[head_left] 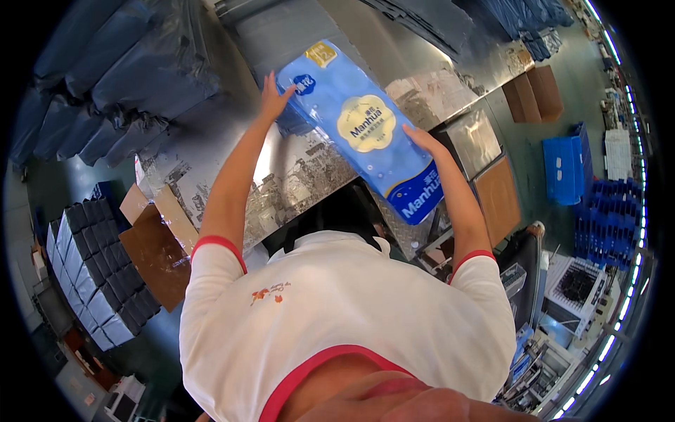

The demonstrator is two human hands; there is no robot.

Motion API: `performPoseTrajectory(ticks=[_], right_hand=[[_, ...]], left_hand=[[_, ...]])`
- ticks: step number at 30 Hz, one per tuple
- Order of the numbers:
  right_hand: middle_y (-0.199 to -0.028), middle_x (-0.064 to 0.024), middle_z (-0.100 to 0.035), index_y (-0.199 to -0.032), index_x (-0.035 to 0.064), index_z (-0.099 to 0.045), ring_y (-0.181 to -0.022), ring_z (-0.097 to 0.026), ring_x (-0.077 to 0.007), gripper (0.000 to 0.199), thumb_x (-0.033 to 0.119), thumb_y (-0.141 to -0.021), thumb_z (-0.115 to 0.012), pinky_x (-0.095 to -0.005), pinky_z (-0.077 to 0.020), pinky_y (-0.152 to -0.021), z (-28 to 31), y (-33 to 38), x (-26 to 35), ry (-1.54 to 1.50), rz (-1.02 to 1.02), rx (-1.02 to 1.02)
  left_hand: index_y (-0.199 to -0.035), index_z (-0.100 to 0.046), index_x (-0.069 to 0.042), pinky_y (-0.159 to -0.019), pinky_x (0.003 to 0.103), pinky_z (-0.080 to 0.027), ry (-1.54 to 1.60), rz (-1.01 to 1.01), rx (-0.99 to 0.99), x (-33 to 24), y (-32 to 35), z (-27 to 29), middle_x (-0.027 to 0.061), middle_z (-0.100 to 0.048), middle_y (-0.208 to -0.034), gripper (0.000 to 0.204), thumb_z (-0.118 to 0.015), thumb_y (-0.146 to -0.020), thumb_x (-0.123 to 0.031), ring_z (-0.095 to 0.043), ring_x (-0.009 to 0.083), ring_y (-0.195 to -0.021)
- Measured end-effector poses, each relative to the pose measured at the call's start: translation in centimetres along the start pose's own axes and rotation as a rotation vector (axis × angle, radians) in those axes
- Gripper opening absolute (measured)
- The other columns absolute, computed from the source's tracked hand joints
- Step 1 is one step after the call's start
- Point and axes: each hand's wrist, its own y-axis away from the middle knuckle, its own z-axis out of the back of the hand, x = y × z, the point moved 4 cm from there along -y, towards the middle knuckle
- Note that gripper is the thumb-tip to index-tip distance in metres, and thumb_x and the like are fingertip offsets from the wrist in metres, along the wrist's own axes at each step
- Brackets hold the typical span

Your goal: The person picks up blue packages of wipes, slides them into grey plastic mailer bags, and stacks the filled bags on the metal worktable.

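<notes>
A long blue plastic-wrapped tissue paper pack [336, 116] with a pale flower-shaped label lies slantwise between my hands, above the metal worktable [309, 169]. At its upper left edge is my left hand [274, 98], thumb against the printed face and fingers stretched along the side. My right hand [426, 142] grips the opposite long side lower down, thumb on top and the other fingers mostly hidden. The near end of the pack reaches past the table edge towards my chest. Its underside is out of sight.
Grey-blue wrapped bundles [133, 63] are piled at the left. An open cardboard box [158, 246] stands by the table's left edge, another carton [532, 95] at the far right. Beyond the table's right side are a blue crate [562, 170] and stacked blue pallets [606, 221].
</notes>
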Motion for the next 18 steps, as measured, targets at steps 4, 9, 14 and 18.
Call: performPoseTrajectory(ticks=[4, 9, 14, 18], right_hand=[[-0.097, -0.0143, -0.055, -0.108, -0.0011, -0.046, -0.082, -0.056, -0.02, 0.071, 0.06, -0.077, -0.03, -0.0302, -0.0468, -0.069, -4.9, 4.9, 4.2, -0.227, -0.166, 0.175], [-0.085, -0.0113, -0.059, -0.098, 0.0047, -0.056, -0.071, -0.058, -0.0216, 0.07, 0.063, -0.076, -0.025, -0.0315, -0.0455, -0.069, -5.8, 3.6, 0.5, -0.121, -0.24, 0.394], [-0.074, -0.0104, -0.057, -0.079, 0.0039, -0.057, -0.067, -0.054, -0.0234, 0.029, 0.03, -0.079, -0.045, -0.0318, -0.0421, -0.061, -1.1, -5.1, 9.0, 0.583, 0.486, -0.567], [-0.093, -0.0084, -0.052, -0.094, 0.0094, -0.052, -0.091, -0.048, -0.0236, 0.023, 0.018, -0.073, -0.048, -0.0342, -0.0422, -0.068, -0.7, -12.5, 16.4, 0.946, 1.04, -0.67]], left_hand=[[-0.112, -0.039, -0.001, -0.086, 0.036, -0.034, 0.136, 0.034, 0.113, -0.5, -3.2, -0.1, 0.0192, -0.044, -0.108, 0.066, -0.066, -0.062, -0.036, -0.042, 0.0315, -0.101], [-0.102, -0.048, -0.006, -0.078, 0.029, -0.037, 0.402, 0.108, 0.222, 2.2, -3.8, -0.7, 0.0093, -0.051, -0.093, 0.044, -0.063, -0.068, -0.031, -0.048, 0.0193, -0.087], [-0.1, -0.048, -0.005, -0.076, 0.023, -0.036, 0.703, 0.266, 0.412, 2.8, -0.3, -0.9, 0.0043, -0.052, -0.092, 0.024, -0.042, -0.082, -0.019, -0.047, 0.0128, -0.086], [-0.1, -0.047, 0.0, -0.08, 0.025, -0.036, 0.994, 0.379, 0.528, 3.4, 3.2, -1.6, 0.0054, -0.053, -0.094, 0.03, -0.041, -0.07, -0.002, -0.047, 0.0126, -0.09]])
